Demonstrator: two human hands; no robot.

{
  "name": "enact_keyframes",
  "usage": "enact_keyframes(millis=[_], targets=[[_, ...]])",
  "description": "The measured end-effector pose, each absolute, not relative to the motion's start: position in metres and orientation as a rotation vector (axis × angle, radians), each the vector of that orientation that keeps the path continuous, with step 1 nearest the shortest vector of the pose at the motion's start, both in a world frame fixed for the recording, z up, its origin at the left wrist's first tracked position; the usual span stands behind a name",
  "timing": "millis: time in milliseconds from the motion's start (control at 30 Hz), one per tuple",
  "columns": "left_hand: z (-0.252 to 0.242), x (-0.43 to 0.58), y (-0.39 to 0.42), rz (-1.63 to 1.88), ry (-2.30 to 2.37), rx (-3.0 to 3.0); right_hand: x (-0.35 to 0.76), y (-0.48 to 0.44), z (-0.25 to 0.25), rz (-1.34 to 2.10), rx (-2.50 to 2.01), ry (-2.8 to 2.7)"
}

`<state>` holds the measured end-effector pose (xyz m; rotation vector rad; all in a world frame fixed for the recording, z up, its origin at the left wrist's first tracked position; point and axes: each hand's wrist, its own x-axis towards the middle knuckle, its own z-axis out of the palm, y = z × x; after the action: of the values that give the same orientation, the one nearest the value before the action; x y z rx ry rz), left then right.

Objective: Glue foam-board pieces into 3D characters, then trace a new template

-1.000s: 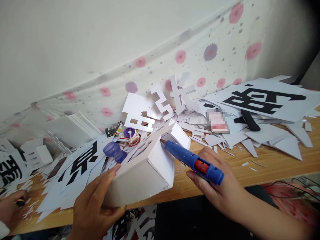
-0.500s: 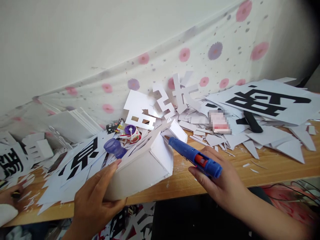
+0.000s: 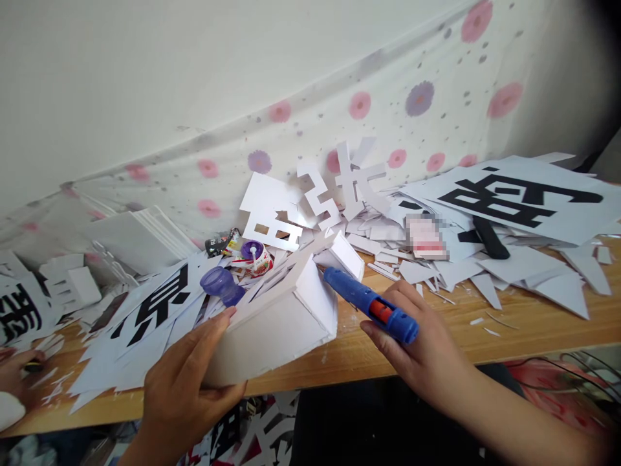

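My left hand [image 3: 187,382] grips the near end of a white foam-board piece [image 3: 276,323] that stands tilted on the wooden table [image 3: 369,353], thumb under its lower edge and fingers over the top. My right hand [image 3: 417,353] is closed round a blue glue gun [image 3: 366,304] with a red trigger. Its nozzle touches the far right corner of the white piece.
White cut-out characters [image 3: 334,188] lean on the flowered cloth at the back. Printed sheets with black characters [image 3: 524,194] and paper scraps cover the table. A purple bottle cap [image 3: 220,285] lies left of the piece. Another person's hand [image 3: 19,382] is at the far left edge.
The glue gun's nozzle has shifted slightly along the far corner of the white piece, and my right hand has drawn a little lower left. My left hand keeps its hold.
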<state>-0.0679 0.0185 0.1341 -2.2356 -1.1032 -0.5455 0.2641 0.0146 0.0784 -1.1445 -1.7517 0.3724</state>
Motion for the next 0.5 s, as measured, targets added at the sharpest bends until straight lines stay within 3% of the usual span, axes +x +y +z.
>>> enact_keyframes(millis=[500], targets=[[0.135, -0.066, 0.019, -0.59, -1.103, -2.181, 0.277, 0.007, 0.074, 0.393, -1.181, -1.807]])
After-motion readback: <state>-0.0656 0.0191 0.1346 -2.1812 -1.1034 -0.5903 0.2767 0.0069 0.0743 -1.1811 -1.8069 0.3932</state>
